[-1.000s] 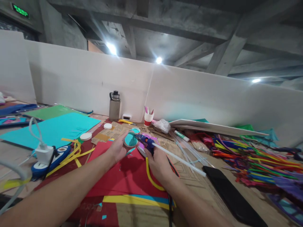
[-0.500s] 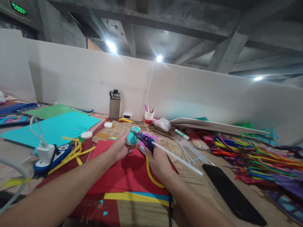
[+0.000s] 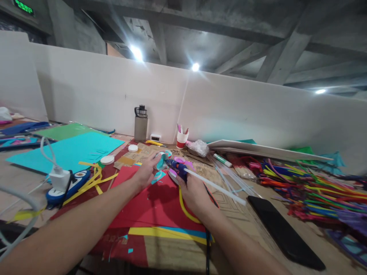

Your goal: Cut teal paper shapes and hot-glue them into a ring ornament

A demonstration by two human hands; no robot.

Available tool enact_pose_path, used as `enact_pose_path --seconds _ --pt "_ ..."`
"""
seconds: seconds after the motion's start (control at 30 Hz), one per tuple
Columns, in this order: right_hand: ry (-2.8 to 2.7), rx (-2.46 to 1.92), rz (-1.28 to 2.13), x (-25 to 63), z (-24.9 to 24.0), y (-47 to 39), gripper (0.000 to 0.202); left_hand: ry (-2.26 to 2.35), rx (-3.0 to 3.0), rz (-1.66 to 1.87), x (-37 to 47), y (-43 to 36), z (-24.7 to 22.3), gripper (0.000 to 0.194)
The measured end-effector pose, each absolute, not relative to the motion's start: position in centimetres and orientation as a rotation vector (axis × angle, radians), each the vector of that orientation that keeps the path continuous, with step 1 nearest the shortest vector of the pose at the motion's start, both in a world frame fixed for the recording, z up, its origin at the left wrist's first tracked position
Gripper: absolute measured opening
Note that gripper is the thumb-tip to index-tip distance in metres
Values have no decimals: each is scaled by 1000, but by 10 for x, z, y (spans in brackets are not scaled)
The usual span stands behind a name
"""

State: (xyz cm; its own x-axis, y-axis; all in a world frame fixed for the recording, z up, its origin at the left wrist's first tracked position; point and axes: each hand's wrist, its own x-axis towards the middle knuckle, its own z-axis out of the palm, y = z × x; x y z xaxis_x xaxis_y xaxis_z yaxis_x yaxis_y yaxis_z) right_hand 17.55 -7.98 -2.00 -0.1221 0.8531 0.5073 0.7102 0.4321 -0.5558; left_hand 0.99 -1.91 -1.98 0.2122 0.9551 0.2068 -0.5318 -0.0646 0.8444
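Note:
My left hand (image 3: 145, 170) is closed around a small round cup (image 3: 161, 161), turquoise inside, tilted on its side above the red paper (image 3: 143, 202). My right hand (image 3: 195, 193) grips a blue hot glue gun (image 3: 180, 168). A long whitish glue stick (image 3: 219, 187) juts out of its back toward the right. The gun's nozzle points left at the cup's opening; whether the two touch I cannot tell. Under the cup lies a cut turquoise paper piece (image 3: 158, 177). Close to my right hand are scissors, partly hidden, and a yellow curved strip (image 3: 185, 208).
A power strip (image 3: 69, 185) with a white plug and yellow paper strips (image 3: 93, 177) lie left. Farther back stand a bottle (image 3: 141, 126) and a pen cup (image 3: 182, 138). On the right are a black phone (image 3: 283, 231) and many coloured pipe cleaners (image 3: 312, 191).
My left hand has tilted the cup so its turquoise inside faces the glue gun more, uncovering the turquoise paper piece below. The glue gun stays near the same place; the view has shifted slightly.

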Motion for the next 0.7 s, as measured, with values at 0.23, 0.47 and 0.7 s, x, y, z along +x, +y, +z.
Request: enact_pose_path --seconds 0.23,0.47,0.7 --pt "-1978 -1228 275 173 -24 -86 30 521 1067 1368 9 -22 -16 30" --pt "-1776 -1190 405 173 -17 -84 32 520 709 1262 7 -17 -12 34" --pt "-1773 -1160 355 174 -21 -80 33 535 629 1132 12 -21 -14 38"
